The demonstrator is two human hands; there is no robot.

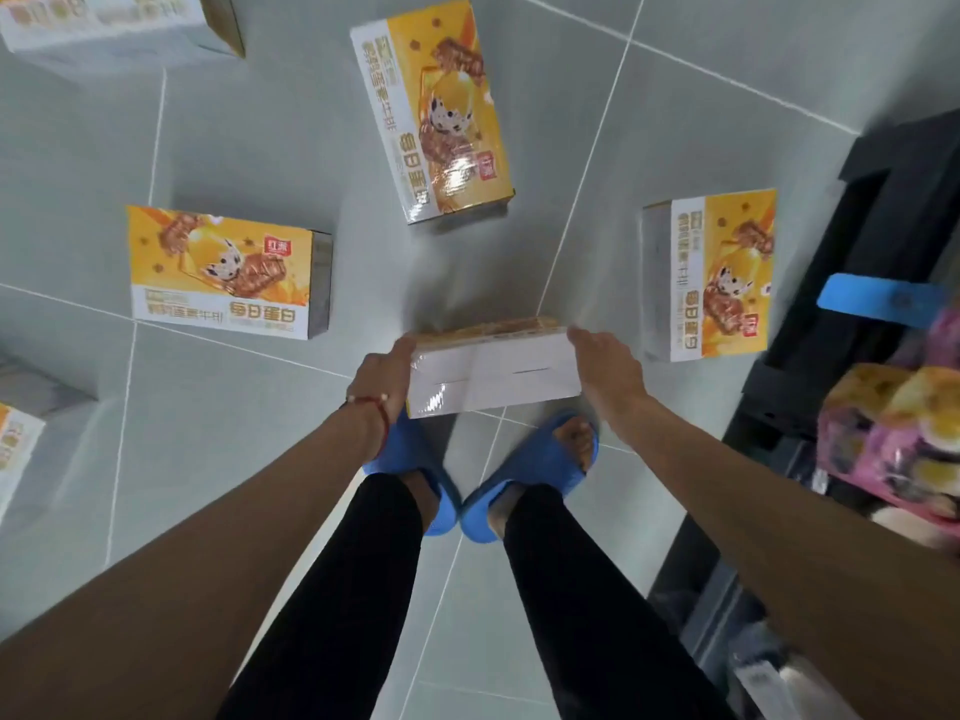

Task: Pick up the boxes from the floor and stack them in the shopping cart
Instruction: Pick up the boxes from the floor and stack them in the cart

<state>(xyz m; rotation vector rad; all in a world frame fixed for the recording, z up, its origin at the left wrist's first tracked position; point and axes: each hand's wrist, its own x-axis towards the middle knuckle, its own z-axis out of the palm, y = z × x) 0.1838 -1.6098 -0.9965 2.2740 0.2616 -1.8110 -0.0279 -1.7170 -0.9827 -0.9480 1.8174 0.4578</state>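
Held box [493, 374]: white wrapped side faces up, yellow printed face turned away, long axis running left to right. It sits low, just over the toes of the blue slippers [535, 459], and looks clear of the floor [234, 433], though blur makes that uncertain.

Left hand [384, 376] grasps the left short end and right hand [605, 371] the right short end, so the box is clamped between the palms. The fingertips go behind the box and are hidden.

Red cord [371, 407] on the left wrist.

Loose boxes lie flat on the tiles:
- box ahead [431, 111]
- box at left [223, 272]
- box at right [711, 278], just beside the right hand
- two more, cut off by the frame, at the top left corner [104, 23] and the left edge [15, 449]

Shopping cart [883, 210] stands at the right, with a black frame and a blue tab [878, 301]. Pink and yellow packs [893, 433] are already inside.

Step in hand, as judged: the lift, then the carry right to the cart.

To do it well:
- Keep even inward pressure on both ends, since the film wrap looks slick and could slide.
- Slip the fingers under the base if they are not there yet.
- Keep the box level while rising.
- Swing it right, above the box at right and over the cart's rim.
- Set it down flat and square, so later boxes stack without tipping.
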